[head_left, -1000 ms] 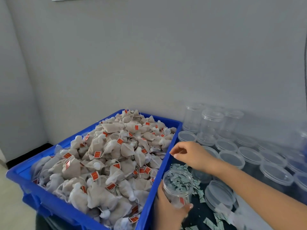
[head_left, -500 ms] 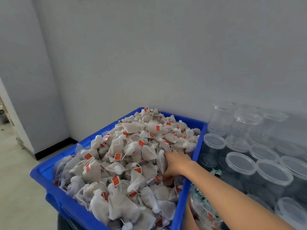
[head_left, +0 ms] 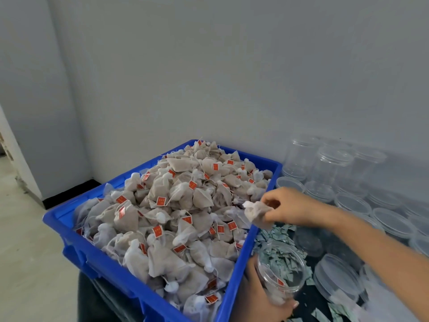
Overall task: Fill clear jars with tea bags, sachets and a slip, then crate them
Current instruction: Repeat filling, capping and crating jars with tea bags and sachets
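Note:
A blue crate (head_left: 111,268) heaped with beige tea bags (head_left: 176,217) bearing red tags fills the left. My right hand (head_left: 285,205) pinches one tea bag (head_left: 256,212) just over the crate's right rim. My left hand (head_left: 257,298) grips an open clear jar (head_left: 279,269) low beside the crate; a tea bag with a red tag lies inside it. Small green sachets (head_left: 276,235) lie scattered on the dark surface behind the jar.
Clear jars with lids (head_left: 334,168) stand stacked against the grey wall at the right. Several loose clear lids (head_left: 336,275) and capped jars cover the dark table on the right. Bare floor lies to the left of the crate.
My right hand went from the sachets into the tea bag heap, then lifted back toward the right with one tea bag pinched. The jar stays in my left hand.

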Action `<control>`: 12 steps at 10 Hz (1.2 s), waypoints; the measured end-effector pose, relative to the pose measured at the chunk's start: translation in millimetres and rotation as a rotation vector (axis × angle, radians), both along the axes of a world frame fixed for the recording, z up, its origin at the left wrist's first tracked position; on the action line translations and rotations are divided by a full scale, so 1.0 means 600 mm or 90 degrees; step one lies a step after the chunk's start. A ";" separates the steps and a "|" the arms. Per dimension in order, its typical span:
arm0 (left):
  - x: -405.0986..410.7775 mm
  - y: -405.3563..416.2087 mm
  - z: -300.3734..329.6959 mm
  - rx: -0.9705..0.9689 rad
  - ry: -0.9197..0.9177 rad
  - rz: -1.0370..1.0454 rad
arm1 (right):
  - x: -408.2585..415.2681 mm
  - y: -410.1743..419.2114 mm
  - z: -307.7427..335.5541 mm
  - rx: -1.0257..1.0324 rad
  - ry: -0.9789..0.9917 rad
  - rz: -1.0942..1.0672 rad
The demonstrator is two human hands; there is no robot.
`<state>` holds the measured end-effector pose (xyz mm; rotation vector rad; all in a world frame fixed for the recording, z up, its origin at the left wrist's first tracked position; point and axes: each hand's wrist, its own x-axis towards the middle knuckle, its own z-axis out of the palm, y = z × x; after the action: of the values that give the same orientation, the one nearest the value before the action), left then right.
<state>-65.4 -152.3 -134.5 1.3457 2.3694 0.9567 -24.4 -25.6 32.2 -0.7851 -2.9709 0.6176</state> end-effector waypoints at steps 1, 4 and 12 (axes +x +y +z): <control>0.036 -0.004 0.012 0.066 -0.049 0.069 | 0.041 -0.013 0.020 -0.091 -0.067 0.019; 0.048 -0.005 -0.018 0.167 -0.016 0.110 | -0.036 -0.023 -0.032 0.095 -0.010 0.018; 0.020 -0.015 -0.033 0.106 -0.088 -0.009 | -0.130 -0.022 -0.104 0.126 -0.193 -0.008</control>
<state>-53.3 -161.6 -154.5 1.3036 2.2169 1.2246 -102.6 -38.8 -30.0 -0.9539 -3.2238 0.2125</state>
